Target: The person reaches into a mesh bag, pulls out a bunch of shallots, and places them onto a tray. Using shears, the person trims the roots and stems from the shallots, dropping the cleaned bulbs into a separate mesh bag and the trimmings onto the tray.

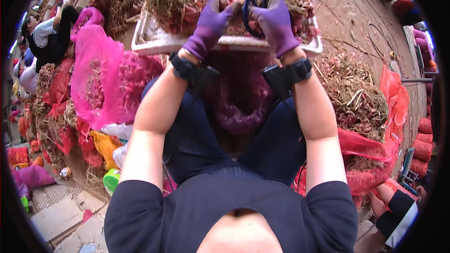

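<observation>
Both my hands wear purple gloves and are over a white foam tray (180, 43) heaped with red shallots (180, 22) that have dry, straw-like stalks (171, 0). My right hand (277, 23) is closed around scissors (247, 16) with dark blue loop handles. Their metal blades point away from me, and the tips run out at the top edge. Just left of the scissors, my left hand (212, 24) is closed, with thumb and fingers pinching what looks like a shallot, mostly covered by the glove.
A purple net bag (241, 107) sits between my knees. Pink net bags (96, 79) of shallots stand at left, and a red net bag (393, 98) with stalky shallots (356, 103) at right. People (44, 37) sit at far left; another person's arm (386, 197) shows lower right.
</observation>
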`<move>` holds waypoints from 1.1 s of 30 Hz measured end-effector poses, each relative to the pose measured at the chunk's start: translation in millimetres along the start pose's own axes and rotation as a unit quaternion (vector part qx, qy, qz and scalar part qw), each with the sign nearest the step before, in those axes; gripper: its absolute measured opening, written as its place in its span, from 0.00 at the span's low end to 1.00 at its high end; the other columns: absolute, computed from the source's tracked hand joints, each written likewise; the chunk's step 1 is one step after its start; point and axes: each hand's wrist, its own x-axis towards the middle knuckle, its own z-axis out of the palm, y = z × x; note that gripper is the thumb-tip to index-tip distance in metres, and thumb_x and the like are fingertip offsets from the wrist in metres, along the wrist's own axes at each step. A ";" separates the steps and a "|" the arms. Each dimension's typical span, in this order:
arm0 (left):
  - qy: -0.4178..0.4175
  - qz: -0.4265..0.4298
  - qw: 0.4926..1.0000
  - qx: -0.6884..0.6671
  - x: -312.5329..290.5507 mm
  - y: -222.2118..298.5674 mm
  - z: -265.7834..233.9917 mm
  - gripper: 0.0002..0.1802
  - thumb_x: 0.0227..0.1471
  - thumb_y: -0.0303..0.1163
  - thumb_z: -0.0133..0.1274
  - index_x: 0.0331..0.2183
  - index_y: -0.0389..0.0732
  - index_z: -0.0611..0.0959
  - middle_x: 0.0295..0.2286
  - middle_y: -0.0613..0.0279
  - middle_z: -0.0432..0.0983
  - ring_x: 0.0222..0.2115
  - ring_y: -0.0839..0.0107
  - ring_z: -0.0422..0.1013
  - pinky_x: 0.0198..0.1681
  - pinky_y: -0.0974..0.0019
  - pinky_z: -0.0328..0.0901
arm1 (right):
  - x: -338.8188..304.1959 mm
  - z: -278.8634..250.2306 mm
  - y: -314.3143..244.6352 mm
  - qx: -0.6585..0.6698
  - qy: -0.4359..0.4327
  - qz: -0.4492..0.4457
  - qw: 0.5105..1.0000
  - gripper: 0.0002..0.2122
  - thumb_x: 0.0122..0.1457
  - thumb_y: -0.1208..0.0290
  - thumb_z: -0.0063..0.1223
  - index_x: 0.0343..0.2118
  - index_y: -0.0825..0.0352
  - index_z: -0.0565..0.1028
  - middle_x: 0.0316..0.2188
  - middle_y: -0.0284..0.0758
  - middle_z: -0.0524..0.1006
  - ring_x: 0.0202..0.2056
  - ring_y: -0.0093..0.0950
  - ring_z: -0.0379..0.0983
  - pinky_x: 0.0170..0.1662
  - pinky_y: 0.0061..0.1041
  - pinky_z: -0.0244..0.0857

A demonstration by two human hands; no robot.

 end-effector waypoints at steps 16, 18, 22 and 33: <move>-0.085 -0.038 0.995 0.028 -8.4 -4.6 -5.5 0.27 0.54 0.23 0.49 0.55 0.36 0.62 0.37 0.64 0.74 0.37 0.77 0.71 0.43 0.71 0.68 | -6.1 -2.2 -4.2 0.110 -0.063 0.089 0.988 0.16 0.52 0.80 0.57 0.43 0.67 0.65 0.28 0.28 0.73 0.30 0.16 0.69 0.31 0.15 0.65; -0.139 -0.026 0.988 0.059 -6.5 3.8 -0.6 0.33 0.52 0.17 0.47 0.58 0.36 0.58 0.37 0.61 0.74 0.38 0.77 0.71 0.45 0.71 0.67 | -4.1 -0.1 5.9 0.129 -0.046 0.095 0.986 0.19 0.51 0.81 0.58 0.45 0.70 0.65 0.27 0.29 0.72 0.30 0.17 0.69 0.32 0.16 0.66; -0.136 0.002 0.987 0.090 -9.6 -3.4 -5.8 0.35 0.50 0.22 0.53 0.58 0.33 0.57 0.39 0.59 0.72 0.36 0.74 0.72 0.39 0.70 0.71 | 7.5 -0.2 -1.4 0.206 0.007 0.125 0.970 0.20 0.48 0.83 0.59 0.43 0.72 0.64 0.29 0.32 0.73 0.31 0.20 0.72 0.35 0.18 0.69; 0.023 -0.094 0.995 -0.034 0.7 23.6 -53.1 0.23 0.54 0.28 0.50 0.50 0.31 0.68 0.36 0.64 0.73 0.36 0.79 0.71 0.40 0.76 0.67 | -10.9 -29.1 -37.2 0.086 -0.236 0.152 0.956 0.11 0.61 0.61 0.46 0.38 0.61 0.62 0.25 0.26 0.67 0.22 0.18 0.68 0.22 0.16 0.62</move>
